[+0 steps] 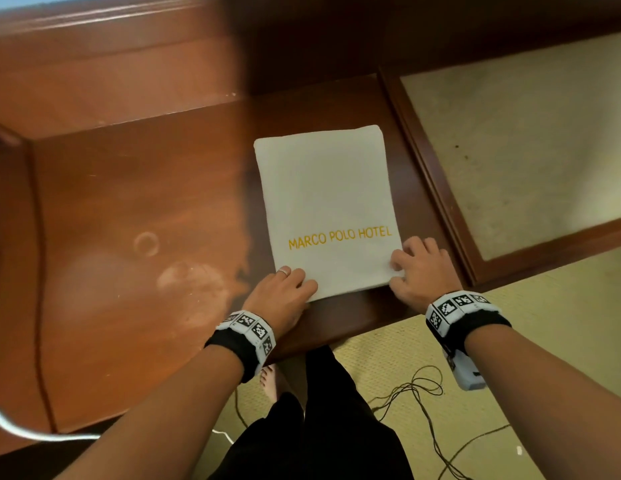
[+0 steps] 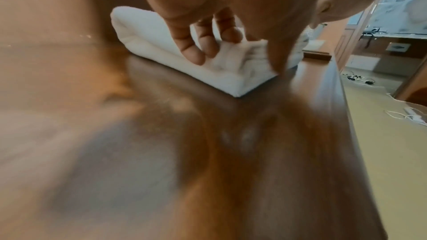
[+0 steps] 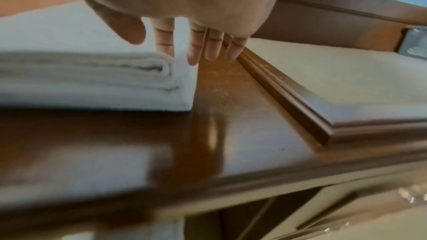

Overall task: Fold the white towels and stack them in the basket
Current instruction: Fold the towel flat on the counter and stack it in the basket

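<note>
The basket is in none of the three views, and only one white towel shows. It lies folded into a thick rectangle on the wooden counter, close to the counter's front edge and near its right end, with the yellow lettering MARCO POLO HOTEL across its near half. The left wrist view is badly blurred over most of the counter; only the fingers and the towel's corner are sharp. In the right wrist view the folded layers are plain to see at the near edge, but the towel's left part is cut off by the frame.

The left hand is at the towel's near left corner, fingers curled onto the cloth, which bunches under them, and thumb down beside it, so it pinches that corner. The right hand is at the near right corner; its fingers hang fairly straight and spread, tips against the towel's right side, gripping nothing that shows.

To the right of the towel a raised wooden rim frames a pale inset panel. Below the counter edge lie thin dark cables on the tan floor.
</note>
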Available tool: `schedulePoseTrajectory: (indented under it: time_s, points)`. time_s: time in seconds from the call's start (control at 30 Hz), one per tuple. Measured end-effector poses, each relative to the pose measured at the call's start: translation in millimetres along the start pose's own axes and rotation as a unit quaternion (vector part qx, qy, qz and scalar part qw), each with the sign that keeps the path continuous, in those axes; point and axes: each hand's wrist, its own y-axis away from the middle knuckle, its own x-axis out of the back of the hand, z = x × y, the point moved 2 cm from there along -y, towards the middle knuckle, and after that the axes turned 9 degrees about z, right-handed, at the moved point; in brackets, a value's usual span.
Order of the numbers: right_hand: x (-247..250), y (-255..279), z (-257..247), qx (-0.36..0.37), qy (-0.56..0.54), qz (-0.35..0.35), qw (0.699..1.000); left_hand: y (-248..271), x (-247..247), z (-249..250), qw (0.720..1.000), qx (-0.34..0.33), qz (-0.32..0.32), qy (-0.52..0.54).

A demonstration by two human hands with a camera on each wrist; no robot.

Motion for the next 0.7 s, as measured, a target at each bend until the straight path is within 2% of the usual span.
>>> schedulePoseTrajectory:
  time_s: [0.07,0.13,0.17,0.23,0.3,0.43,0.5,0.6,0.7]
  points:
    - [8,-12,2,-0.047,-0.074,0.030,0.996,-3,8,-10,0.998,0.048,-0.023,0.025]
    - [12,-28,1,-0.129,-0.164,0.061,0.976,-9,18,-22,0.981,0.181,0.002,0.069]
    - [11,-35,-1,-0.164,-0.195,0.060,0.965,-13,24,-29,0.960,0.257,0.020,0.109]
    - [7,-49,-7,-0.213,-0.213,0.031,0.953,-23,32,-41,0.895,0.402,0.044,0.187]
    - [3,-60,-10,-0.249,-0.197,-0.008,0.948,-33,32,-52,0.834,0.497,0.026,0.237]
    - [-2,-71,-17,-0.289,-0.162,-0.045,0.942,-40,12,-68,0.766,0.564,-0.021,0.307]
    - [-3,-75,-20,-0.298,-0.167,-0.053,0.938,-41,3,-67,0.752,0.570,-0.038,0.330]
    - [-4,-75,-23,-0.323,-0.205,-0.073,0.921,-42,-5,-61,0.731,0.575,-0.026,0.365]
    - [-5,-73,-25,-0.320,-0.246,-0.094,0.910,-43,-4,-57,0.724,0.576,-0.032,0.378]
